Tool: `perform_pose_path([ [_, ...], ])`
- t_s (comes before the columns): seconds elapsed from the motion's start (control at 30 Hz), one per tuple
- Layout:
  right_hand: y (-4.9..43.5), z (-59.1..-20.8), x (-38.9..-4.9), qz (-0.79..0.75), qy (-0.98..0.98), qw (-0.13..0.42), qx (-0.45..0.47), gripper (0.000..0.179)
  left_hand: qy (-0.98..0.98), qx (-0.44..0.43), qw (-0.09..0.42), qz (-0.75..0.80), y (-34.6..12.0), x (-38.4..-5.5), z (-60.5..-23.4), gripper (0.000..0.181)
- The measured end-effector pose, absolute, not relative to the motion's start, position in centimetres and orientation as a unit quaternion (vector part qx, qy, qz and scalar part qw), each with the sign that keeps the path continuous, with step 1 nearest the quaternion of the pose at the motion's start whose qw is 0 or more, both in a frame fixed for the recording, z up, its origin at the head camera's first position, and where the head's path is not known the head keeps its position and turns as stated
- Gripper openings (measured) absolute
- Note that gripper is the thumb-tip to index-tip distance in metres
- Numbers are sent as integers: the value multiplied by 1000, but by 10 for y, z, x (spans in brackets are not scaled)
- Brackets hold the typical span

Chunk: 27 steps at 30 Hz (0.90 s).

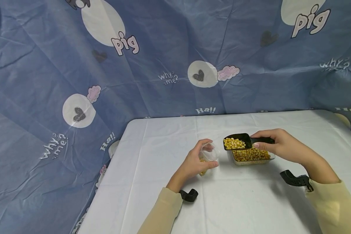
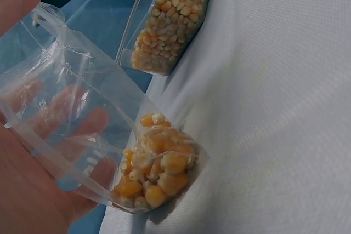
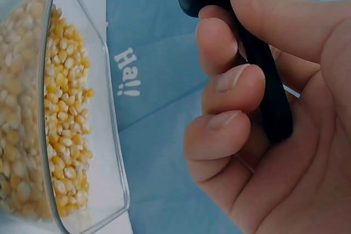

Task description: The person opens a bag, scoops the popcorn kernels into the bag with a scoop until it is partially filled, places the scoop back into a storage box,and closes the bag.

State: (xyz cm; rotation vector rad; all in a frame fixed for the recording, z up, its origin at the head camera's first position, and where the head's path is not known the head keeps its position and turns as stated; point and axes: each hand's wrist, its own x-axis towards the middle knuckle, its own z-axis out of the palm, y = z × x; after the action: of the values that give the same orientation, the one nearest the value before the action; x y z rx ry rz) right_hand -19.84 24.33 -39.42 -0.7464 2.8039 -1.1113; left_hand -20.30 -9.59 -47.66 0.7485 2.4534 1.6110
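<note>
Presently, the grip of the right hand (image 1: 280,146) is closed round a black scoop (image 1: 247,139) carrying yellow corn kernels (image 1: 233,143), raised near a clear rectangular container (image 1: 253,163) on the white-covered bench (image 1: 237,204). The left hand (image 1: 193,164) grips a clear plastic bag (image 1: 209,155) part-filled with kernels.

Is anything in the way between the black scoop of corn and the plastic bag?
Nothing visible. In the head view, the black scoop in the right hand points toward the clear plastic bag in the left hand; only white tablecloth shows between them.
</note>
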Motion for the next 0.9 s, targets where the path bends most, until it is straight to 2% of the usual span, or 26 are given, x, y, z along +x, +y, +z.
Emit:
perform_pose_path([
  [0.9,215,-402,-197,-374,884,28,-278,30,800,254,70,539,-96,-200,-475,75],
])
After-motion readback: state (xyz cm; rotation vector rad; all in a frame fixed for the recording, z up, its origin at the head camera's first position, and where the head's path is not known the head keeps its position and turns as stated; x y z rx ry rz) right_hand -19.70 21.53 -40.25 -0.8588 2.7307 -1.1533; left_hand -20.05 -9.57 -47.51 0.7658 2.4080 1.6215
